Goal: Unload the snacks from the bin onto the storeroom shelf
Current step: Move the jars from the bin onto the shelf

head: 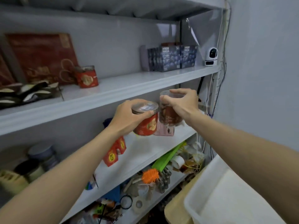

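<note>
My left hand (129, 117) grips a red snack can (148, 125) by its silver lid, holding it tilted above the middle shelf (140, 152). Just to its right, my right hand (181, 102) grips a clear jar of brown snacks (168, 115) from the top, also above that shelf. The two containers almost touch. A white bin (226, 196) sits at the lower right. Another red can (87, 76) stands on the upper shelf (129, 81).
Dark blue boxes (171, 57) and a small white camera (211, 56) stand on the upper shelf's right end, a red gift box (42, 57) at its left. Small red boxes (114, 152) and a pink box (165, 130) lie on the middle shelf. Cluttered items fill the lower shelf.
</note>
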`<state>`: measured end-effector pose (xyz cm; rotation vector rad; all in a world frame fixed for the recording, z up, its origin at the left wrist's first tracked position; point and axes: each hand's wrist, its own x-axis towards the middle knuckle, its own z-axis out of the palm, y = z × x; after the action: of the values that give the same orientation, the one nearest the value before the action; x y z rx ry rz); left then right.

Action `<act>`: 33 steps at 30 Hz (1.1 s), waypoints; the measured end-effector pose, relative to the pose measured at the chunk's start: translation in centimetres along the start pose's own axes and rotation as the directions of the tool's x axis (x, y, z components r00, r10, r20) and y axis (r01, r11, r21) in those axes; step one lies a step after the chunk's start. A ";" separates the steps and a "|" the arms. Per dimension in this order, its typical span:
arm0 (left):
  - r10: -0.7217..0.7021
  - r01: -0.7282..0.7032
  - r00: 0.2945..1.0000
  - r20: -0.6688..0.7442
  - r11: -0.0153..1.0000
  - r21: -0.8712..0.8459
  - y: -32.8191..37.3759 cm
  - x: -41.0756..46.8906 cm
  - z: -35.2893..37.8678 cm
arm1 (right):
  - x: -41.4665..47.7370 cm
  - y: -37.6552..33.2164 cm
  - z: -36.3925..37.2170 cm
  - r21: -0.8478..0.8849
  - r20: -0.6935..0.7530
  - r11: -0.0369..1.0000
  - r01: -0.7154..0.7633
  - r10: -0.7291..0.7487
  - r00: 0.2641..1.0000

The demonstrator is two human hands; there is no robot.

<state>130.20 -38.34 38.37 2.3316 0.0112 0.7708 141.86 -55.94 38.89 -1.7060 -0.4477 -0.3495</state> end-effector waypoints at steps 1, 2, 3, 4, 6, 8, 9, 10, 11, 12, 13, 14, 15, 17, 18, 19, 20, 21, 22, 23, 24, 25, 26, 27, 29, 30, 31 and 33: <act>-0.005 0.004 1.000 -0.008 1.000 -0.007 -0.2 0.4 -1.0 | 0.3 -0.7 0.7 0.017 0.005 1.000 -0.005 0.005 1.000; -0.009 0.009 1.000 -0.022 1.000 -0.008 -0.4 0.8 -1.9 | 0.8 -1.4 1.4 0.032 0.014 0.999 -0.007 0.007 1.000; -0.008 0.007 0.999 -0.040 1.000 -0.009 -0.5 1.2 -2.8 | 1.3 -2.0 2.1 0.046 0.023 0.999 -0.004 0.003 1.000; -0.008 0.008 0.998 -0.058 1.000 0.005 -0.6 1.6 -3.7 | 1.7 -2.6 2.8 0.054 0.024 0.999 0.000 -0.001 1.000; 0.002 0.001 0.997 -0.075 0.999 0.038 -0.8 2.5 -5.7 | 2.5 -3.9 4.2 0.068 0.018 0.998 0.001 -0.003 1.000; -0.009 0.010 0.996 -0.092 1.000 0.019 -0.9 3.5 -7.5 | 3.5 -5.3 5.7 0.084 0.022 0.996 0.006 -0.008 1.000; -0.015 0.014 0.994 -0.107 1.000 -0.005 -1.0 4.0 -8.3 | 4.0 -6.0 6.4 0.084 0.026 0.996 0.016 -0.018 0.999; -0.023 0.019 0.992 -0.124 0.999 -0.029 -1.1 4.5 -9.0 | 4.6 -6.7 7.1 0.085 0.029 0.996 0.031 -0.033 0.999; -0.022 0.018 0.989 -0.144 0.999 -0.028 -1.2 5.0 -9.7 | 5.1 -7.5 7.6 0.091 0.030 0.995 0.047 -0.050 0.998; -0.017 0.017 0.986 -0.167 1.000 -0.004 -1.3 5.5 -10.4 | 5.6 -8.2 8.1 0.097 0.031 0.993 0.060 -0.064 0.998; -0.012 0.017 0.982 -0.186 1.000 0.023 -1.4 6.0 -11.1 | 6.1 -8.8 8.7 0.102 0.034 0.992 0.069 -0.073 0.997; -0.015 0.021 0.980 -0.198 0.999 0.033 -1.7 6.4 -11.8 | 6.5 -9.4 9.2 0.107 0.038 0.991 0.077 -0.081 0.996; -0.019 0.025 0.979 -0.201 0.999 0.023 -1.9 6.8 -12.4 | 6.9 -9.8 9.8 0.115 0.041 0.990 0.082 -0.088 0.995; -0.032 0.030 0.978 -0.208 0.999 -0.012 -2.3 7.6 -13.2 | 7.5 -10.4 11.0 0.133 0.045 0.988 0.084 -0.090 0.995; -0.037 0.032 0.975 -0.218 0.999 -0.028 -2.7 7.9 -13.6 | 7.7 -10.6 11.6 0.140 0.044 0.987 0.083 -0.090 0.995; -0.048 0.037 0.972 -0.230 0.998 -0.050 -3.0 8.2 -13.9 | 7.9 -10.8 12.1 0.147 0.039 0.985 0.085 -0.092 0.995; -0.057 0.041 0.968 -0.246 0.997 -0.069 -3.3 8.5 -14.3 | 8.1 -11.0 12.6 0.151 0.034 0.985 0.087 -0.093 0.995; -0.063 0.046 0.964 -0.258 0.996 -0.072 -3.6 8.7 -14.7 | 8.3 -11.2 13.1 0.154 0.030 0.984 0.089 -0.095 0.995; -0.072 0.056 0.961 -0.268 0.996 -0.066 -4.1 9.0 -15.0 | 8.6 -11.3 13.5 0.155 0.027 0.984 0.091 -0.097 0.995; -0.086 0.068 0.960 -0.268 0.995 -0.074 -4.4 9.1 -15.2 | 8.8 -11.4 13.9 0.155 0.026 0.984 0.091 -0.096 0.995; -0.099 0.076 0.959 -0.265 0.992 -0.096 -4.9 9.3 -15.4 | 9.0 -11.5 14.2 0.156 0.026 0.984 0.089 -0.094 0.995; -0.116 0.084 0.959 -0.259 0.988 -0.132 -5.2 9.5 -15.6 | 9.2 -11.6 14.6 0.159 0.027 0.984 0.085 -0.090 0.996; -0.133 0.094 0.958 -0.255 0.982 -0.161 -5.6 9.6 -15.8 | 9.5 -11.7 14.9 0.166 0.031 0.983 0.082 -0.088 0.996; -0.144 0.101 0.954 -0.264 0.981 -0.168 -5.9 9.8 -16.0 | 9.8 -11.8 15.3 0.174 0.035 0.981 0.079 -0.087 0.996; -0.144 0.117 0.944 -0.296 0.987 -0.108 -6.7 10.4 -16.5 | 10.3 -11.9 15.9 0.188 0.047 0.979 0.076 -0.086 0.995; -0.152 0.131 0.940 -0.306 0.987 -0.088 -7.2 10.7 -16.7 | 10.5 -11.9 16.3 0.189 0.052 0.979 0.073 -0.084 0.995; -0.166 0.147 0.935 -0.313 0.986 -0.083 -7.5 11.1 -16.9 | 10.8 -11.9 16.7 0.189 0.055 0.979 0.072 -0.084 0.995; -0.183 0.162 0.931 -0.316 0.983 -0.091 -8.3 11.4 -16.9 | 11.4 -11.9 17.5 0.192 0.054 0.978 0.078 -0.089 0.995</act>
<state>132.22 -19.44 49.47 2.0871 0.3281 1.0385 145.82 -35.85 51.40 -1.5188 -0.5819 -0.3049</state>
